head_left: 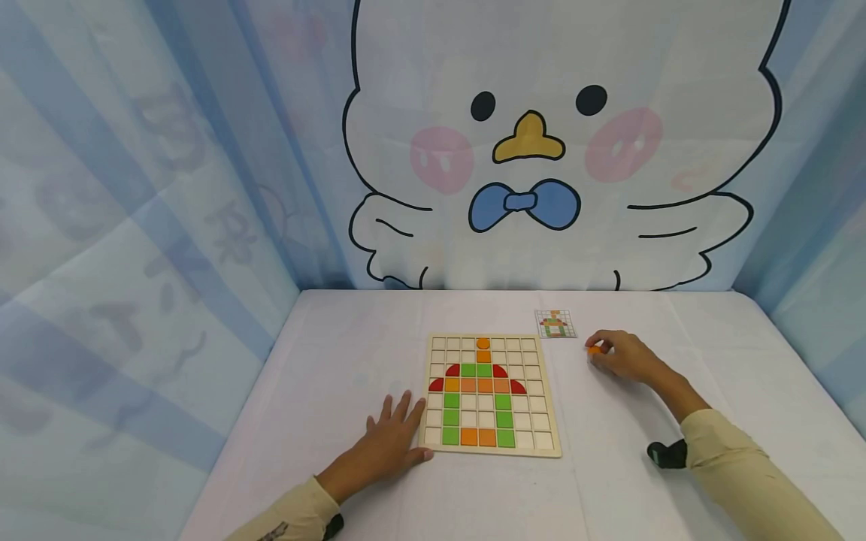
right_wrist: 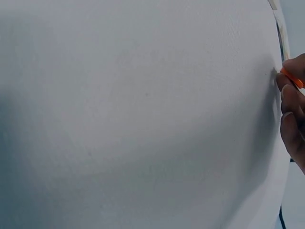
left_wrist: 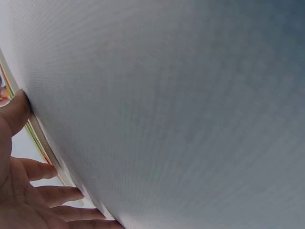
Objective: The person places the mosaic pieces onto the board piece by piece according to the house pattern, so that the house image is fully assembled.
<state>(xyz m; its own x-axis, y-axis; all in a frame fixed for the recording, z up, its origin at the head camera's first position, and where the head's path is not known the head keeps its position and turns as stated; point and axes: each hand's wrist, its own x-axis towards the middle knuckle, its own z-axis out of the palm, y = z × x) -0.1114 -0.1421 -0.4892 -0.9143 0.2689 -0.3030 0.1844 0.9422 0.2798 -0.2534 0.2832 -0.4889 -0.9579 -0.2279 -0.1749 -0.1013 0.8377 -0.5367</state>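
Observation:
A wooden grid board (head_left: 550,421) lies on the table, with green, orange and red tiles set in its squares. Orange tiles stand at its top, with an orange round piece (head_left: 483,343) in the top row. My left hand (head_left: 389,443) spreads its fingers at the board's left edge, thumb by the lower left corner; the left wrist view has its fingertips along the board's side. To the right of the board, my right hand (head_left: 625,356) pinches a small orange piece (head_left: 594,350) between thumb and fingers. In the right wrist view that orange piece (right_wrist: 291,78) is partly hidden by the fingers.
A small pattern card (head_left: 556,324) with a coloured grid picture lies just beyond the board's upper right corner. White cloth covers the table (head_left: 325,361). A printed curtain (head_left: 521,248) hangs along the table's back edge, and more curtain hangs at both sides.

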